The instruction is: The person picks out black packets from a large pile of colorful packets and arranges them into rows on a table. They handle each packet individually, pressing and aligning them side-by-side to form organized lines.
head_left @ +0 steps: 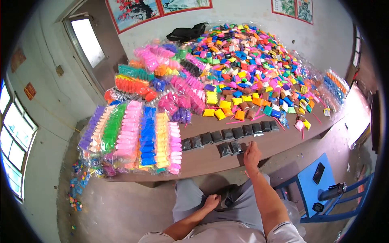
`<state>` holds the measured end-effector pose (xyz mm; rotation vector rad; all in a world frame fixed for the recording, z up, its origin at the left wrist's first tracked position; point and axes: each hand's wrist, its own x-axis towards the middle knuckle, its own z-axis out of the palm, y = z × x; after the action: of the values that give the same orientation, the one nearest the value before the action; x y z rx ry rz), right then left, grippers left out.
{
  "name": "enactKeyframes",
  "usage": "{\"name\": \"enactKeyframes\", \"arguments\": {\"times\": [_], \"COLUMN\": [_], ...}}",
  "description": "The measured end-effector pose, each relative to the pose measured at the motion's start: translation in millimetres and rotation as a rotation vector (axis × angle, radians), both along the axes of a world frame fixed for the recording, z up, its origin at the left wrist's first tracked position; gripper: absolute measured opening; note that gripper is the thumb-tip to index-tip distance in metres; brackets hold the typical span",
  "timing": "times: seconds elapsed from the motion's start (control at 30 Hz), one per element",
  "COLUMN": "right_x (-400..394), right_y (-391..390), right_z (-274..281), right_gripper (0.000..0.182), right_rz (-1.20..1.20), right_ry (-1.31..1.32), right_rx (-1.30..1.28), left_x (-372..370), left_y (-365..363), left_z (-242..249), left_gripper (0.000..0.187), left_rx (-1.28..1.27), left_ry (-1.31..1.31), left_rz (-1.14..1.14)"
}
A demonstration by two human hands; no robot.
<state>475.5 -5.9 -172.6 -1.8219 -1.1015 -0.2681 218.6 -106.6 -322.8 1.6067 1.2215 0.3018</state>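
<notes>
My right hand (pixel 252 156) is at the table's front edge with its fingers closed in a pinch. What it holds, if anything, is too small to make out. Just left of it lies a short row of black packets (pixel 231 149). Behind that, a longer row of small black packets (pixel 227 134) runs across the table. Down at my lap, my left hand (pixel 212 201) has curled fingers against a dark bundle (pixel 229 196) lying between my legs. Whether the fingers grip the bundle is hard to see.
A large heap of colourful packets (pixel 251 60) covers the back of the brown table (pixel 202 162). Bagged strips of packets (pixel 148 137) fill its left end. On my right, a blue chair (pixel 316 178) carries a phone (pixel 318 173) and a dark cylindrical object (pixel 333 192).
</notes>
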Motion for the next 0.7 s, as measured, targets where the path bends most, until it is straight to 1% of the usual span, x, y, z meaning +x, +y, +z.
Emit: {"name": "enactKeyframes", "arguments": {"times": [0.07, 0.1, 0.17, 0.2, 0.27, 0.3, 0.37, 0.4, 0.47, 0.5, 0.57, 0.67, 0.7], "right_x": [1, 1, -3, -2, -3, -2, -1, -2, -7, -7, -7, -4, -6], "right_y": [1, 0, -5, -6, -4, -4, -7, -9, -19, -22, -28, -43, -52], "right_z": [-3, 0, 8, 6, 5, 4, 0, 2, 8, 11, 14, 2, 7], "right_gripper": [0.013, 0.013, 0.013, 0.013, 0.015, 0.015, 0.023, 0.023, 0.035, 0.035, 0.043, 0.047, 0.047], "right_rz": [0.013, 0.009, 0.018, 0.017, 0.028, 0.033, 0.018, 0.025, 0.076, 0.078, 0.149, 0.224, 0.224], "right_ry": [0.002, 0.011, 0.021, 0.032, 0.064, 0.071, 0.051, 0.056, 0.104, 0.109, 0.135, 0.213, 0.217], "right_rx": [0.035, 0.036, 0.051, 0.048, 0.081, 0.089, 0.011, 0.012, 0.042, 0.048, 0.132, 0.124, 0.119], "left_x": [3, 6, 10, 12, 15, 17, 21, 25, 23, 24, 25, 23, 22], "left_y": [-4, -5, -10, -14, -15, -13, -16, -16, -19, -17, -16, -19, -20], "left_z": [-1, -5, -18, -20, -20, -15, -6, 18, 12, 11, 10, 8, 6], "left_gripper": [0.037, 0.037, 0.037, 0.037, 0.037, 0.037, 0.038, 0.038, 0.037, 0.037, 0.036, 0.035, 0.034], "left_rx": [0.066, 0.066, 0.132, 0.128, 0.050, 0.057, -0.003, -0.038, -0.059, -0.071, -0.057, -0.030, -0.008], "left_ry": [0.075, 0.085, 0.139, 0.149, 0.301, 0.308, 0.414, 0.473, 0.475, 0.467, 0.468, 0.463, 0.452], "left_rz": [-0.079, -0.082, -0.160, -0.162, -0.228, -0.222, -0.289, -0.308, -0.297, -0.294, -0.302, -0.320, -0.322]}}
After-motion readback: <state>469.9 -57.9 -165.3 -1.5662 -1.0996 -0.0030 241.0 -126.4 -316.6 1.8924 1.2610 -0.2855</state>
